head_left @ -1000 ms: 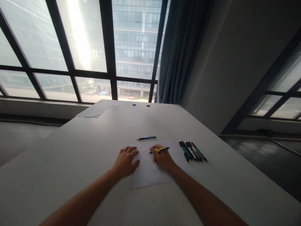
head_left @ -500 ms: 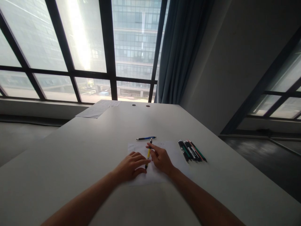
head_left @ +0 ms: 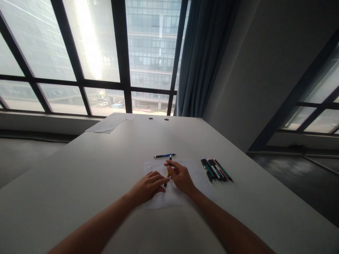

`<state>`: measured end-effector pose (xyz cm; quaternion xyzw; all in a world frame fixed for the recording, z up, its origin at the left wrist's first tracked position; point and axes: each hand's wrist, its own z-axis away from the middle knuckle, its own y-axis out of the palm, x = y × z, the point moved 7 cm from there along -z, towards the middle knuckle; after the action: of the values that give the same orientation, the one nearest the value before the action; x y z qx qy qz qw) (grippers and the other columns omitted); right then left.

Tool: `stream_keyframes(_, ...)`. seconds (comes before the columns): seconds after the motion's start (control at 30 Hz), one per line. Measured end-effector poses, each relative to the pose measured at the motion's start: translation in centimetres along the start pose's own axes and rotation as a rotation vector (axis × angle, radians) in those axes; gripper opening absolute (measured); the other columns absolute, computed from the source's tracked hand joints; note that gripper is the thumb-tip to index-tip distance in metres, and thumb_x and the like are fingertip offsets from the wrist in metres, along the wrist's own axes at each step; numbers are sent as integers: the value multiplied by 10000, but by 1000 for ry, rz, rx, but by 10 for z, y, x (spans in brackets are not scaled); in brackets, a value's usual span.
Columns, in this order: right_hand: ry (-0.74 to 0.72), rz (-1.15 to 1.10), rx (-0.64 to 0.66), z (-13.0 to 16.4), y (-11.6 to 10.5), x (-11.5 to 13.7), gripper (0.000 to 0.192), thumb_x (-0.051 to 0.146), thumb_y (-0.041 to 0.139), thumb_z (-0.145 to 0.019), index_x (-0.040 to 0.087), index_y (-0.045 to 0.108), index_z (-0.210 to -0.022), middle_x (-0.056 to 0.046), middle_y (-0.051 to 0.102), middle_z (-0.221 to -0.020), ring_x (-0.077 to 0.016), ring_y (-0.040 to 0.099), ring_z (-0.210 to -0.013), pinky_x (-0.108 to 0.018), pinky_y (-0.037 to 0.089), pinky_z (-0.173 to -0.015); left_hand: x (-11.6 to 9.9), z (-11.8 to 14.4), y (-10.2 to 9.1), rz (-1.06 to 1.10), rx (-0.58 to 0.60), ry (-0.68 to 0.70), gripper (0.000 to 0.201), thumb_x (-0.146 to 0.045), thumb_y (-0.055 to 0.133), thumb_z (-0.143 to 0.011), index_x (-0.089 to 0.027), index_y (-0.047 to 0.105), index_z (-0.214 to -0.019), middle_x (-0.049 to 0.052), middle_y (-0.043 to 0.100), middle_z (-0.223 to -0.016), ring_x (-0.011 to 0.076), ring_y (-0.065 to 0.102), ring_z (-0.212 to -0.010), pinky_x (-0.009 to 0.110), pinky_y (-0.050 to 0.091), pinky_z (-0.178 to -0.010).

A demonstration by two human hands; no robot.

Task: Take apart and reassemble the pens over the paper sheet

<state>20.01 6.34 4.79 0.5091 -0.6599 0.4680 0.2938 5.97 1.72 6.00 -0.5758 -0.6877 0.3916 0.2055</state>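
A yellow-and-black pen (head_left: 167, 174) is held between my two hands over a sheet of white paper (head_left: 164, 203), its far end tilted slightly right. My left hand (head_left: 148, 185) is closed on the near end, thumb and index finger at the black tip. Higher up, the fingers of my right hand (head_left: 181, 176) pinch the upper barrel and cover part of the yellow. Just beyond the hands, a blue-and-black pen (head_left: 164, 155) lies crosswise on the white table (head_left: 92, 173).
Right of the paper lies a row of several pens (head_left: 215, 170), mostly black, with green and red ones. Other papers (head_left: 104, 124) rest at the table's far left corner. Two round holes sit near the far edge, before the windows and a blue curtain (head_left: 197, 63).
Less of the pen's yellow barrel shows between my fingers now. My left thumb and right fingers have shifted slightly on the pen; the other pens have stayed put.
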Motion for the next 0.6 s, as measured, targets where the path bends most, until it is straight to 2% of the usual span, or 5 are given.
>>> stream_keyframes(0.1, 24, 40, -174, -15, -37, -10, 397, 431, 560, -863, 152, 639, -1132, -106, 723, -941, -198, 695, -757, -290, 564, -656, 10, 3, -1, 0, -14, -106, 405, -326, 376, -1020, -206, 458, -1398, 124, 672, -1116, 213, 609, -986, 382, 515, -865)
stream_keyframes(0.23, 23, 576, -319, -30, -122, -19, 423, 246, 469, -879, 177, 589, -1280, -108, 707, -1054, -205, 686, -847, -330, 530, -805, 27, 10, 2, -101, -10, -310, 354, -328, 394, -1008, -191, 570, -1283, 108, 700, -1063, 231, 620, -986, 415, 503, -872)
stream_keyframes(0.37, 414, 1031, -375, -17, -211, -56, 514, 252, 540, -851, 202, 522, -1363, -103, 724, -1048, -257, 679, -912, -332, 500, -751, 40, 15, 3, -166, 15, -468, 288, -291, 438, -980, -191, 645, -1153, 96, 698, -1098, 239, 613, -1040, 431, 484, -904)
stream_keyframes(0.47, 592, 1115, -329, -1, -243, -81, 370, 312, 564, -839, 211, 670, -1179, -107, 727, -1054, -269, 675, -941, -305, 479, -692, 44, 17, 2, -175, 31, -527, 272, -266, 439, -970, -186, 660, -1107, 90, 693, -1118, 236, 605, -1061, 430, 472, -917)
stream_keyframes(0.6, 702, 1119, -265, 6, -251, -101, 329, 286, 514, -844, 205, 732, -1077, -130, 725, -1055, -263, 680, -940, -298, 474, -672, 46, 18, 1, -180, 33, -558, 269, -262, 437, -963, -178, 670, -1068, 91, 692, -1105, 236, 599, -1060, 426, 470, -915)
